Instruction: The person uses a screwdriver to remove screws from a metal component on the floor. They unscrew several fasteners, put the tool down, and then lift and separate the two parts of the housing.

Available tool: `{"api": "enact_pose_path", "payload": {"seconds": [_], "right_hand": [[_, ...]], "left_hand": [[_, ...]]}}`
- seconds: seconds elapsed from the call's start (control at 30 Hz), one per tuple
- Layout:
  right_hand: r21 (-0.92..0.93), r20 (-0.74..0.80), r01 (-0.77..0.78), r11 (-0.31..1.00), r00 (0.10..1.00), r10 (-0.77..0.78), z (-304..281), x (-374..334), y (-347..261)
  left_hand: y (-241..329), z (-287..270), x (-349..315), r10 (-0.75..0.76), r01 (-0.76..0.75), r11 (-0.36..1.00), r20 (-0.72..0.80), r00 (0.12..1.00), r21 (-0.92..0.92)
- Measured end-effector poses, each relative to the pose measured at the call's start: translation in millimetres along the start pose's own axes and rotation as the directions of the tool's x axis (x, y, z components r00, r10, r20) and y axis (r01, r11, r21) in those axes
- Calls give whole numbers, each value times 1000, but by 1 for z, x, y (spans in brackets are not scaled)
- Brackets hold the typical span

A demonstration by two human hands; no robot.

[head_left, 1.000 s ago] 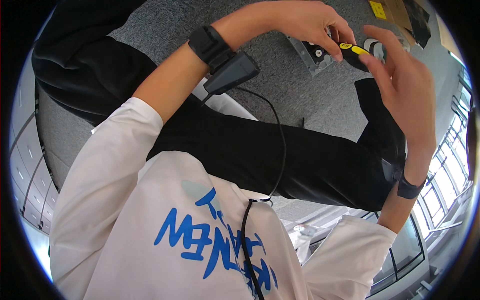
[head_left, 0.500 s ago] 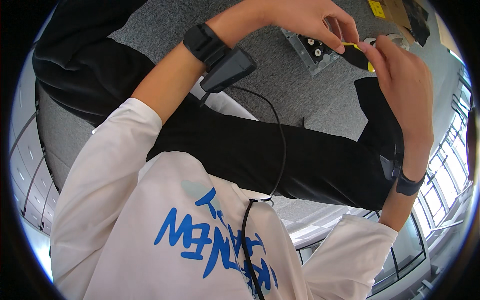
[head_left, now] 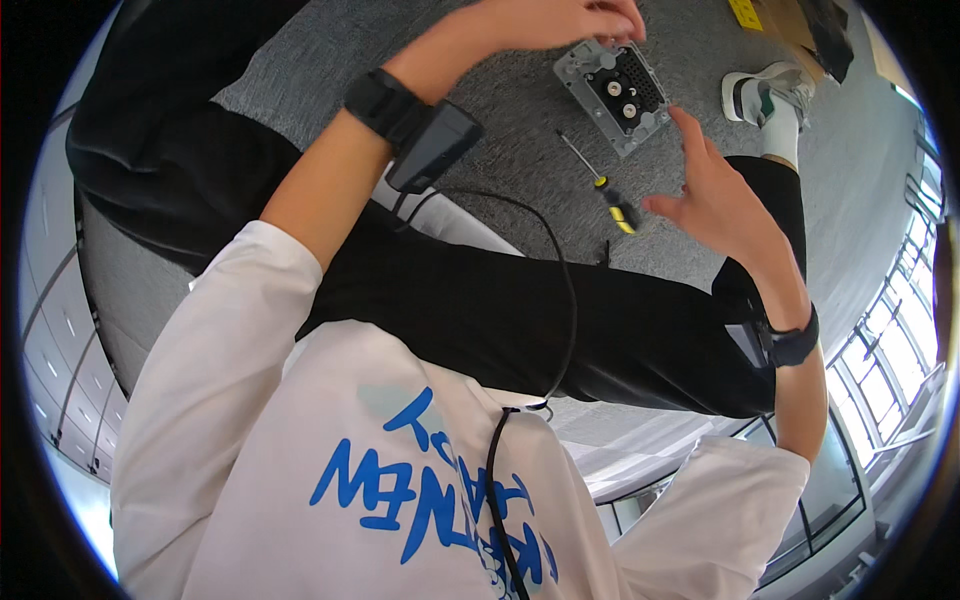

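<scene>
A grey metal housing (head_left: 612, 95) rests on the carpet, its black inside showing two round pale-rimmed terminals. My left hand (head_left: 570, 22) is at its far corner, fingers curled and pressed against the edge; the fingertips are partly hidden. My right hand (head_left: 725, 200) has its fingers apart, with the index fingertip touching the housing's right corner and the thumb held away. Between that thumb and the housing, a screwdriver (head_left: 613, 200) with a black and yellow handle lies on the carpet, its shaft aimed up and left.
My black-trousered leg (head_left: 520, 300) stretches across on the near side. A shoe (head_left: 770, 95) stands at the right. Farther off are a cardboard box (head_left: 785, 25) and a yellow item (head_left: 745, 12). A black cable (head_left: 562, 270) hangs from my left wrist device (head_left: 437, 145).
The black and yellow screwdriver left both hands and now lies on the carpet. My left hand moved left to the housing's far corner; my right hand lowered, opened and touches the housing.
</scene>
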State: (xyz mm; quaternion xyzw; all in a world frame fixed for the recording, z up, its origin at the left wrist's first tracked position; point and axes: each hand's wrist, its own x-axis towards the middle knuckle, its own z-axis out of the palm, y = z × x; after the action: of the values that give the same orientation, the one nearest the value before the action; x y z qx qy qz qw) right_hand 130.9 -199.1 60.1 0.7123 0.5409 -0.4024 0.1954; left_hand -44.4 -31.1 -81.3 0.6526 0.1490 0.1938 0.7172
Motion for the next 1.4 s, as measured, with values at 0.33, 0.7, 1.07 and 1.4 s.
{"api": "enact_pose_path", "payload": {"seconds": [0.33, 0.7, 1.07, 1.4], "right_hand": [[-343, 388, 110, 933, 921, 34, 70, 24, -1], [-634, 4, 83, 769, 995, -104, 149, 72, 56], [-48, -76, 358, 932, 929, -361, 6, 7, 10], [-190, -524, 287, 939, 779, -344, -27, -13, 15]], "left_hand": [[-5, -50, -1, -79, 84, 996, -119, 990, 38], [-5, -32, 4, -141, 147, 974, -44, 989, 171], [-4, -33, 5, -199, 193, 951, -1, 980, 242], [-21, -16, 5, -258, 195, 912, 135, 957, 361]]}}
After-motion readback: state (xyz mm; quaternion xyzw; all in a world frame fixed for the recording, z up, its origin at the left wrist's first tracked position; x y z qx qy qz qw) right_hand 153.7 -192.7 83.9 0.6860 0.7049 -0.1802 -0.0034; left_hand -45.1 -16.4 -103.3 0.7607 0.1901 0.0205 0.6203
